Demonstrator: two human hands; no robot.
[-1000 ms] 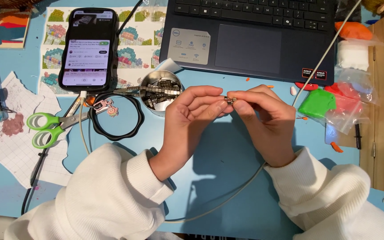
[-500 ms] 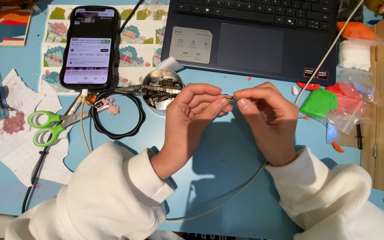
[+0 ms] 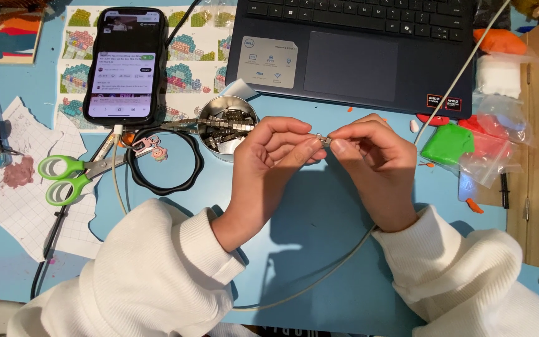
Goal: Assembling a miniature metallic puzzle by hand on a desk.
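- One small metal piece point(image 3: 324, 140) sits pinched between the two hands, above the blue table point(image 3: 319, 212) and just in front of the laptop's front edge; it is too small to make out its exact shape.
- The left hand point(image 3: 274, 156) is closed on the piece's left end, thumb and bent forefinger meeting at it, the other fingers curled above.
- The right hand point(image 3: 375, 159) is closed on the piece's right end in the same way, fingertips pressed to it, so the piece lies exactly where the two hands meet.
- Both wrists come out of white sleeves point(image 3: 157, 274).
- One round metal tin point(image 3: 227, 125) stands just left of the left hand, filled with many similar small metal pieces, too heaped to count.
- One black ring-shaped cord loop point(image 3: 165, 163) lies left of the tin, touching it.
- One pair of scissors with green handles point(image 3: 70, 178) lies further left, partly on torn squared paper point(image 3: 20, 212).
- One phone point(image 3: 125, 62) with its screen lit lies above the loop, on a printed sheet of coloured patterns.
- One dark laptop point(image 3: 357, 50) lies open beyond the hands.
- One grey cable point(image 3: 344, 256) runs under the right wrist and up past the laptop's right corner.
- One green lump in a clear bag point(image 3: 447, 143) lies right of the right hand, near but apart.
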